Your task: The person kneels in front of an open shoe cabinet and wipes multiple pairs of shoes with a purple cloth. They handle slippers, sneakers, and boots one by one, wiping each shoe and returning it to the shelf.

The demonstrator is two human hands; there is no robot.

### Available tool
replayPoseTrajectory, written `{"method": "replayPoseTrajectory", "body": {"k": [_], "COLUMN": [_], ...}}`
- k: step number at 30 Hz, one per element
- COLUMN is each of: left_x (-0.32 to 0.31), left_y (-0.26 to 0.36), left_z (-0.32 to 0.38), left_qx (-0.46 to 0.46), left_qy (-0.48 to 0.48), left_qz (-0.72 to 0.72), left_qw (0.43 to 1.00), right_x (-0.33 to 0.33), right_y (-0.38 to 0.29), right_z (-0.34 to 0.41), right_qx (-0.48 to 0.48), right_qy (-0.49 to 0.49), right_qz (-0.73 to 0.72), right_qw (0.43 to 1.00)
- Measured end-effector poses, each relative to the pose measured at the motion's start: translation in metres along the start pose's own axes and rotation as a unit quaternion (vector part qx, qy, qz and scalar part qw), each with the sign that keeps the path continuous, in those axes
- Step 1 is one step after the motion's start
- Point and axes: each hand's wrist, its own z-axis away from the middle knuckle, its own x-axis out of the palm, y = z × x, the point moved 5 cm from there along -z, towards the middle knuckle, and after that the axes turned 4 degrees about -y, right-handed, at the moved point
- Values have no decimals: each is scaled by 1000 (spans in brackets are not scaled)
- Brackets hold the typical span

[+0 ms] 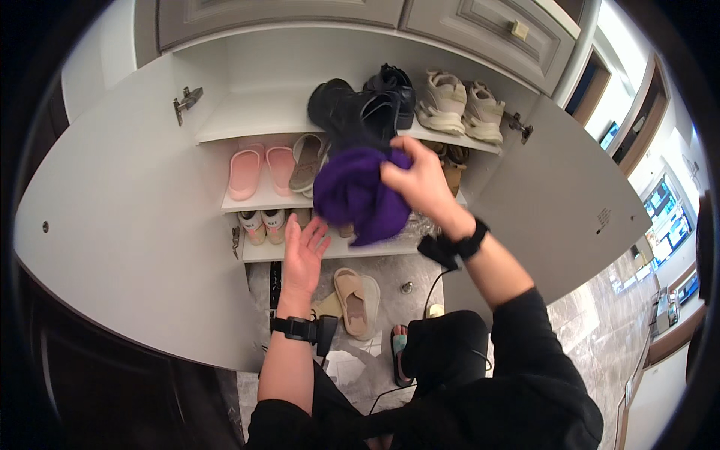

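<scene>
My right hand (419, 174) pinches a bunched purple cloth (363, 197), slightly blurred, in front of the open shoe cabinet's shelves. Just beyond its fingertips are black shoes (349, 112) at the top shelf's front edge; I cannot tell whether the fingers touch them. Lower and to the left, my left hand (304, 253) is empty, palm up with the fingers apart, before the lowest shelf (281, 255). Pink slippers (246, 171) and a grey-brown slipper (307, 164) rest on the middle shelf, part of which the cloth hides. White sneakers (263, 225) stand below them.
Beige chunky sneakers (444, 101) sit at the top shelf's right. The left cabinet door (140, 225) and right cabinet door (557, 208) are swung wide. Beige slippers (353, 298) lie on the marbled floor near my foot. A black cable (432, 292) hangs from my right wrist strap.
</scene>
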Motion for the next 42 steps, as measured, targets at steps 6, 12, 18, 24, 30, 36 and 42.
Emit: {"method": "replayPoseTrajectory", "body": {"k": [6, 12, 18, 24, 30, 36, 42], "left_x": [17, -3, -8, 18, 27, 23, 27], "left_y": [-5, -12, 5, -19, -34, -21, -40], "left_z": [11, 35, 41, 48, 54, 53, 49], "left_qx": [-45, -95, -121, -204, -209, -169, -163], "left_qy": [-82, 33, -51, -108, -88, -182, -121], "left_qz": [116, 114, 88, 77, 3, 114, 102], "left_qw": [989, 988, 987, 970, 974, 962, 974], "right_x": [28, 39, -51, -31, 36, -16, 33], "right_y": [-14, 19, 65, 14, -21, 75, 86], "right_z": [118, 156, 113, 76, 58, 9, 49], "right_qx": [-67, 70, 270, 47, -385, 14, 213], "right_qy": [-142, -282, 109, 58, -217, -49, -109], "right_qz": [-52, -156, -540, -336, 149, 43, -397], "right_qw": [986, 944, 789, 939, 884, 998, 886]}}
